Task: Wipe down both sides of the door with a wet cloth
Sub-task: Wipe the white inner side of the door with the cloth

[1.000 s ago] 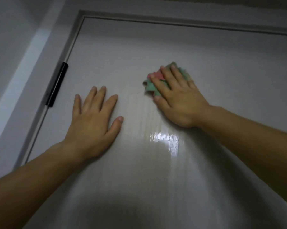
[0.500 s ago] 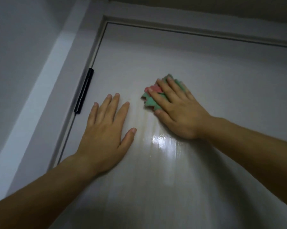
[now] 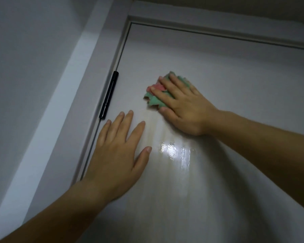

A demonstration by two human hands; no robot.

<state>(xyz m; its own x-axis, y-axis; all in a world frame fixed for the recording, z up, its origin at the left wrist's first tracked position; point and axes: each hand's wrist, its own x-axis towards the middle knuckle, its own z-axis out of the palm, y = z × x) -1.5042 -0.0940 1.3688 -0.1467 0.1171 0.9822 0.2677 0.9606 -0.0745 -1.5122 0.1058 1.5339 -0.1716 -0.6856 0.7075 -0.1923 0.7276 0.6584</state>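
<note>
The white door point(image 3: 235, 71) fills most of the view, seen near its upper hinge corner. A crumpled green and red cloth point(image 3: 155, 97) lies flat against the door under my right hand point(image 3: 184, 107), whose straight fingers press it to the surface. My left hand point(image 3: 118, 155) rests flat on the door lower and to the left, fingers spread, holding nothing. A wet shiny patch point(image 3: 175, 151) gleams on the door between and below the two hands.
A black hinge point(image 3: 109, 94) sits on the door's left edge, just above my left fingertips. The white door frame point(image 3: 98, 55) runs up the left side and across the top. A grey wall point(image 3: 25, 50) lies left of the frame.
The view has shifted left, so the hinge and frame sit further right in view. My right hand slid the cloth a little left, closer to the hinge. The left hand stays flat on the door.
</note>
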